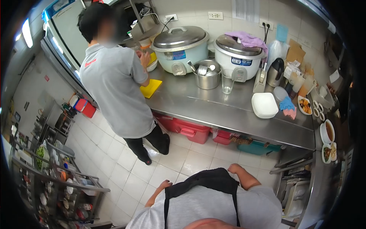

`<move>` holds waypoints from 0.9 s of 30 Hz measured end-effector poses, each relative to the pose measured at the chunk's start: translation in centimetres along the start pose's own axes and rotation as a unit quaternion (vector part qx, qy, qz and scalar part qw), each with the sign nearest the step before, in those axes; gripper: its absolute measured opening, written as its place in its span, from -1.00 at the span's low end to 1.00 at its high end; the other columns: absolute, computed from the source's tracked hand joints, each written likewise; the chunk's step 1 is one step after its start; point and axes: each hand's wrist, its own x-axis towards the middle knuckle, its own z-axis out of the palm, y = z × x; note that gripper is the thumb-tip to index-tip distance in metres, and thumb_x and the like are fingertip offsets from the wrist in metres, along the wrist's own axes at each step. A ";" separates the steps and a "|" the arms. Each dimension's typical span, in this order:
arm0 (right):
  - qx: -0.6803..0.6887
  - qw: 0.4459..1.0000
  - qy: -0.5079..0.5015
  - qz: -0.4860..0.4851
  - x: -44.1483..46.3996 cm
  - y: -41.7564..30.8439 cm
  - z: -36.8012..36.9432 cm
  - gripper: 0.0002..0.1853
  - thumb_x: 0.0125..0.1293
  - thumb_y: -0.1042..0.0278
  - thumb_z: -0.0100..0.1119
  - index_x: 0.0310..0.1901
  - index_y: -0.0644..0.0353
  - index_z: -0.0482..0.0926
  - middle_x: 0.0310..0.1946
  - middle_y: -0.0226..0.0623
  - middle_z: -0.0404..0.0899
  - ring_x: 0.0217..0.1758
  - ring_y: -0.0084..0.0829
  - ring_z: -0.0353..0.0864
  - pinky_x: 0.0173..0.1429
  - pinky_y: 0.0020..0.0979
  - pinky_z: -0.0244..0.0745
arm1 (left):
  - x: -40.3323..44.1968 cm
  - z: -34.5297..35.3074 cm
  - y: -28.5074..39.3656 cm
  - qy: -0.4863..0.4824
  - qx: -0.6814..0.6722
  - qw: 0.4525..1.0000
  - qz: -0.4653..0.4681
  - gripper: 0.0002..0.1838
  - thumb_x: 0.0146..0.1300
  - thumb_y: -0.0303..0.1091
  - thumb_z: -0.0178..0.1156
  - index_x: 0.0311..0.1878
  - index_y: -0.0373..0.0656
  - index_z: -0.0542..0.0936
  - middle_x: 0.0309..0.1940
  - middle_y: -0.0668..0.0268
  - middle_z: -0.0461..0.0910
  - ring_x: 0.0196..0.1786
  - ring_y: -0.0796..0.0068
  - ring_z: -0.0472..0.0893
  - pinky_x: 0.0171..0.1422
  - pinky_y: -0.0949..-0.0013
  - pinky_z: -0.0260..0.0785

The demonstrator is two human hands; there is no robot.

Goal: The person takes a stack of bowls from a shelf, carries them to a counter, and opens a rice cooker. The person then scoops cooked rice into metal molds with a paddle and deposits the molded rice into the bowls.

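Observation:
My left hand [166,184] is low at my left side, close to the edge of the black apron [206,177] I wear. On the other side, my right hand [235,168] is just beyond the apron's right edge, its fingers seemingly curled. Both hands are small and partly turned away, so whether anything is in them does not show. They are over the tiled floor, apart from the steel counter [228,108]. On that counter, ahead of me, stand a stack of white square plates [264,104], a clear glass [227,82] and a steel pot [208,76] holding utensils.
A co-worker [112,87] in a grey shirt stands at the counter, hands near a white bowl [152,65]. Two large rice cookers [179,53] stand at the back. Red bins [190,129] sit underneath. Filled dishes [328,131] line the right; a loaded rack [57,179] is at left.

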 end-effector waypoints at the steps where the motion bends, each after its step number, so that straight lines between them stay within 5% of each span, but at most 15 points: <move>1: 0.006 1.000 -0.007 0.014 -0.5 -1.7 -1.0 -0.68 0.03 0.10 -0.07 -0.41 0.15 0.60 -0.29 -0.11 0.54 -0.22 -0.13 0.51 -0.10 -0.20 0.39 | -0.5 0.0 -0.7 0.004 -0.010 1.000 -0.018 -0.33 -0.09 0.06 0.10 0.02 -0.27 0.41 -0.06 -0.01 0.45 0.07 0.12 0.41 0.13 0.30 0.24; 5: 0.024 0.995 -0.062 0.076 -0.8 -6.5 -6.3 -0.63 0.02 0.11 0.01 -0.26 0.21 0.58 -0.19 -0.07 0.51 -0.09 -0.12 0.48 0.00 -0.24 0.36 | -2.5 1.6 -2.9 0.014 -0.043 0.998 -0.050 -0.40 -0.07 0.04 0.09 -0.06 -0.27 0.43 -0.14 -0.01 0.47 0.00 0.10 0.43 0.07 0.28 0.26; 12: 0.064 0.996 -0.053 0.028 1.0 -10.8 -12.0 -0.67 -0.02 0.15 -0.01 -0.29 0.15 0.59 -0.26 -0.10 0.54 -0.18 -0.16 0.52 -0.07 -0.25 0.40 | -3.6 2.9 -5.7 0.016 -0.039 0.996 -0.085 -0.51 -0.03 0.01 0.07 -0.22 -0.27 0.46 -0.27 0.00 0.49 -0.11 0.07 0.46 -0.03 0.23 0.30; 17: 0.158 0.976 0.131 -0.075 1.0 -12.5 -14.4 -0.74 0.01 0.15 -0.01 -0.37 0.10 0.55 -0.38 -0.18 0.56 -0.28 -0.18 0.53 -0.18 -0.29 0.41 | -1.7 2.1 -5.4 0.016 -0.009 0.996 -0.091 -0.57 0.00 -0.02 0.06 -0.33 -0.27 0.48 -0.36 0.00 0.50 -0.20 0.05 0.48 -0.11 0.20 0.32; 23: 0.250 0.920 0.295 -0.066 -2.3 -14.4 -25.2 -0.78 0.01 0.18 0.04 -0.43 0.14 0.54 -0.42 -0.13 0.54 -0.33 -0.16 0.52 -0.27 -0.27 0.41 | 2.8 -0.9 0.0 0.113 0.030 0.993 -0.027 -0.61 0.03 -0.04 0.04 -0.46 -0.27 0.51 -0.47 0.01 0.52 -0.30 0.03 0.51 -0.19 0.16 0.35; 27: 0.223 0.867 0.438 -0.085 -1.7 -11.6 -30.8 -0.76 0.01 0.18 0.08 -0.36 0.16 0.52 -0.24 -0.13 0.49 -0.15 -0.15 0.44 -0.11 -0.23 0.32 | 3.1 -5.5 9.8 0.233 -0.143 0.957 0.097 -0.58 0.09 -0.09 0.01 -0.66 -0.28 0.43 -0.68 -0.01 0.43 -0.49 -0.06 0.45 -0.38 0.09 0.29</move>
